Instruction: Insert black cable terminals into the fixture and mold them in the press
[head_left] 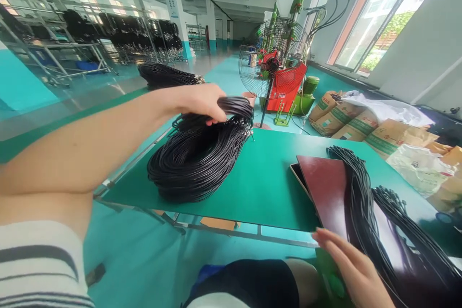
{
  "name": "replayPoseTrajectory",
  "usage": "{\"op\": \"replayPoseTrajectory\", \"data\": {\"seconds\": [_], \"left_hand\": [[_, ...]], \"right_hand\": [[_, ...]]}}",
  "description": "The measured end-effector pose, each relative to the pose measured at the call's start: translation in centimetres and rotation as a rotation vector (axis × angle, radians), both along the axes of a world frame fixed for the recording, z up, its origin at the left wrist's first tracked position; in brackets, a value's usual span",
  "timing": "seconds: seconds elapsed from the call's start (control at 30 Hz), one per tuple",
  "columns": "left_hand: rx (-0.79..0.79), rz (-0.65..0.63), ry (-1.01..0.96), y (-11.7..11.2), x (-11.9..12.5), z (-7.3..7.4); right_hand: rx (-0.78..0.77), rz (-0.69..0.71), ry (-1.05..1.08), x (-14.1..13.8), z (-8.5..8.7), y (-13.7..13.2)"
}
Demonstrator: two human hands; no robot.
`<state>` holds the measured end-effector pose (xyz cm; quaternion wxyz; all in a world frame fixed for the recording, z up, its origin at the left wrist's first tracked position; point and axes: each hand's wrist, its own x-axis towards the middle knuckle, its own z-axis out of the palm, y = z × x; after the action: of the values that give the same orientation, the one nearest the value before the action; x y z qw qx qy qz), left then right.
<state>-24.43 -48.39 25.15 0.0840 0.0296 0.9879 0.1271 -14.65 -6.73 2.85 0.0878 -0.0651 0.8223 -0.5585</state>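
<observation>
My left hand (200, 101) reaches out over the green table (267, 173) and grips the top of a big coiled bundle of black cables (197, 154), its fingers curled into the strands. My right hand (352, 264) lies near the table's front edge, fingers stretched out flat against a dark red board (325, 187). Long bunches of black cables (364, 202) lie across that board and run down toward me on the right.
Another pile of black cables (166, 75) lies behind the coil. A floor fan (267, 57) and a red and green machine (288, 82) stand beyond the table. Brown paper sacks (346, 118) and plastic bags are heaped at right. Racks of cables line the far left.
</observation>
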Motion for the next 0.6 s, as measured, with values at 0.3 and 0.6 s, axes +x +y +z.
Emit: {"op": "replayPoseTrajectory", "data": {"seconds": [0.3, 0.6], "left_hand": [[-0.325, -0.267, 0.018, 3.4, 5.8, -6.0], [-0.076, -0.329, -0.053, 0.9, 7.2, -7.6]], "right_hand": [[-1.198, 0.248, -0.678, -9.6, 3.9, -20.9], [-1.381, 0.137, -0.515, -15.3, 11.4, -23.9]]}}
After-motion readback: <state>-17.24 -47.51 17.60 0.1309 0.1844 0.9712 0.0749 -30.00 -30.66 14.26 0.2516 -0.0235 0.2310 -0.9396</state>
